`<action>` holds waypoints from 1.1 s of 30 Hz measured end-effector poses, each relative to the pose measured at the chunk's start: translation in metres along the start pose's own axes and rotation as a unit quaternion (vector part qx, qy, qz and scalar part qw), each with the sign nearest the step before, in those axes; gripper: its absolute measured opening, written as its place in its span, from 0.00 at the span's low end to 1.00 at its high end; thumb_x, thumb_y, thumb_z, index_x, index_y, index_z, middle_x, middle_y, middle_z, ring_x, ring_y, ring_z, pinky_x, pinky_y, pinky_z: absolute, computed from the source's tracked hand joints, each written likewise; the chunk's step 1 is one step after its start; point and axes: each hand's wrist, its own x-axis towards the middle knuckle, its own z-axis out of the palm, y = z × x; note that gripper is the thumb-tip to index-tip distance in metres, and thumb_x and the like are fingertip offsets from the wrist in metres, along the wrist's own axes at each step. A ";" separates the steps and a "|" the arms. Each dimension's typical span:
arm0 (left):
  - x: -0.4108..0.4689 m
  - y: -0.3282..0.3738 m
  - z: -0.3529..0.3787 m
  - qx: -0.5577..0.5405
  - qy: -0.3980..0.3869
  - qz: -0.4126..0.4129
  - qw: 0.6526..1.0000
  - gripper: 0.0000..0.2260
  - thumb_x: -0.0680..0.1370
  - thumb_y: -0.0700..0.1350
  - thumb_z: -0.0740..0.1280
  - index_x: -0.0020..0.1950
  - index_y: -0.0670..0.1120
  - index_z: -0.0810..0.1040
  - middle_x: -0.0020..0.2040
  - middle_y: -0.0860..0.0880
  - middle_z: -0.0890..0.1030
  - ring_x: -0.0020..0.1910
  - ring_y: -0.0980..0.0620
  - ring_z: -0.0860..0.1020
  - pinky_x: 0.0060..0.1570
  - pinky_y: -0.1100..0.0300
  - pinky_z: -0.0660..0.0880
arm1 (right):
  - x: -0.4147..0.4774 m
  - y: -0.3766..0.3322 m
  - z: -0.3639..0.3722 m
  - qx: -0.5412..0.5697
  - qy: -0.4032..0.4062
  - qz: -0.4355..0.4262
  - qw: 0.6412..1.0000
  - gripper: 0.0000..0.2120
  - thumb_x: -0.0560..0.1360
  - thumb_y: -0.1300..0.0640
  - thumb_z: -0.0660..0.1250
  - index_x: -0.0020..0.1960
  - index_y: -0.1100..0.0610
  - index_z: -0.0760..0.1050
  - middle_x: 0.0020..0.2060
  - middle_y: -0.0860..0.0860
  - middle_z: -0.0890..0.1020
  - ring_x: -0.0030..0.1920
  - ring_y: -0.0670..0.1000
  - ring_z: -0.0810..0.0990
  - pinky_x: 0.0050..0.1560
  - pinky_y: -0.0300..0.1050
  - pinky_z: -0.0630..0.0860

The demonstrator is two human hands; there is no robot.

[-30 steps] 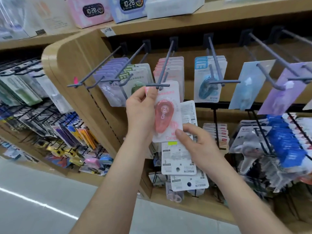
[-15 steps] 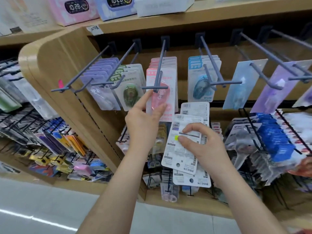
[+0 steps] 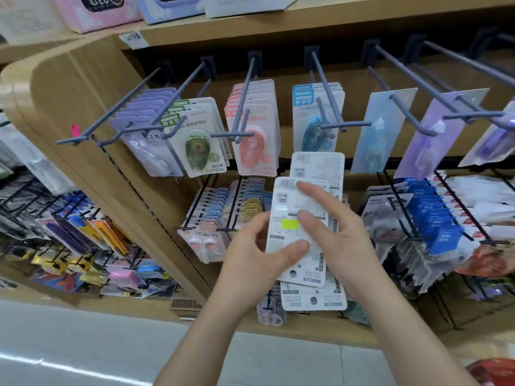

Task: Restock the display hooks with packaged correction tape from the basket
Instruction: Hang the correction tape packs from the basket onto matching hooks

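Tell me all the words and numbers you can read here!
"10:28" on the pink clock box.
"Campus" on the green tape pack.
The held white cards: print too small to read.
The shelf tag: blurred.

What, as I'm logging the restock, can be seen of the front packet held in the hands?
The front packet is a white, round-cornered card, its printed back towards the camera: barcode, QR codes, text and a yellow-green sticker. Its hang hole is at the bottom, so it is upside down. The left hand pinches it; the right hand grips it against another packet behind.
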 end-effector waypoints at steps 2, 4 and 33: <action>0.000 -0.002 0.000 -0.074 0.008 -0.022 0.997 0.15 0.73 0.42 0.75 0.59 0.49 0.80 0.51 0.51 0.86 0.51 0.51 0.84 0.51 0.52 0.81 | -0.001 -0.001 0.002 0.047 -0.009 0.012 0.999 0.15 0.76 0.50 0.62 0.62 0.42 0.77 0.57 0.30 0.80 0.61 0.38 0.79 0.54 0.34 0.77; -0.001 -0.002 -0.002 -0.116 0.028 -0.021 0.993 0.13 0.74 0.41 0.73 0.58 0.45 0.81 0.51 0.49 0.86 0.51 0.49 0.84 0.49 0.53 0.81 | -0.002 -0.002 0.001 0.042 -0.007 0.004 0.999 0.16 0.77 0.47 0.59 0.64 0.39 0.74 0.57 0.27 0.79 0.61 0.34 0.77 0.55 0.32 0.76; 0.012 0.000 -0.032 -0.239 0.111 0.068 0.962 0.15 0.78 0.31 0.63 0.56 0.48 0.81 0.46 0.49 0.86 0.45 0.52 0.83 0.42 0.58 0.81 | -0.004 0.003 -0.012 -0.034 -0.117 0.106 0.987 0.14 0.67 0.56 0.78 0.52 0.53 0.84 0.47 0.42 0.86 0.47 0.41 0.84 0.42 0.32 0.78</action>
